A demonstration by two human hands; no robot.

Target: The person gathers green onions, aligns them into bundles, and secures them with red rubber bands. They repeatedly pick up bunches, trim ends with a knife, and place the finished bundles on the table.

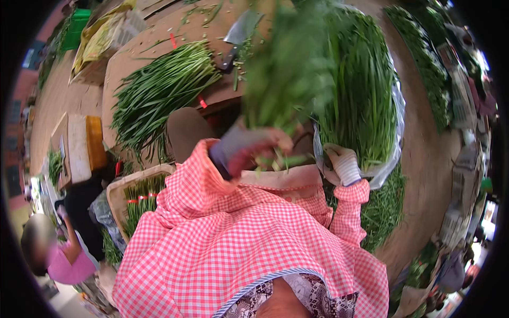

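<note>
My left hand (254, 147), in a grey and dark red glove, is closed around the lower ends of a bunch of long green leaves (282, 71), which is blurred and stands up from the fist. My right hand (344, 163), in a white knit glove, is at the edge of a plastic sheet (397, 99) beside a large pile of garlic chives (354, 91); whether its fingers grip anything is unclear. Left of my left hand, another heap of chives (167, 87) lies on the board (131, 59). A cleaver (242, 30) with a dark handle lies beyond it.
Red-banded bundles stand in a plastic crate (113, 190) at my left. A yellow-lined crate (129, 30) and a foam box (79, 147) lie farther left. A person in pink (73, 262) is at the lower left. More greens (381, 210) lie below the right pile.
</note>
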